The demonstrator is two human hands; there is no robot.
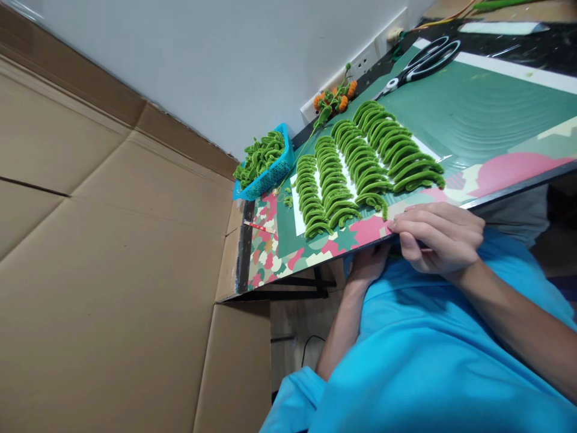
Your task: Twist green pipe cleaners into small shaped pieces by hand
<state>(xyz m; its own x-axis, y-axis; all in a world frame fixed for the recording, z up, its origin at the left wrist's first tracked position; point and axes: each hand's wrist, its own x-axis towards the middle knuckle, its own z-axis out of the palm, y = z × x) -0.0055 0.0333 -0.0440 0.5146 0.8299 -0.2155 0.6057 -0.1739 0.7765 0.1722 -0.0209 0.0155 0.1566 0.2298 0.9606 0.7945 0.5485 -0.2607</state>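
Note:
My right hand (437, 234) is at the front edge of the table, its fingers curled and pressed together; whatever may be in them is hidden. Just beyond its fingertips lies a bent green chenille stem (378, 201), at the end of one row. My left hand (369, 261) is below the table edge, which hides its fingers. Several rows of curved, fuzzy green chenille stems (333, 180) lie side by side on a white sheet (299, 219). Under the sheet is a green mat (478, 102) with a pink camouflage-patterned border.
A blue basket (270, 174) heaped with green fuzzy pieces (261, 156) stands by the wall. Orange-and-green chenille decorations (336, 99) lie behind the rows, near a power strip (365, 60). Black-handled scissors (424, 63) rest on the mat. Cardboard (112, 270) walls the left side.

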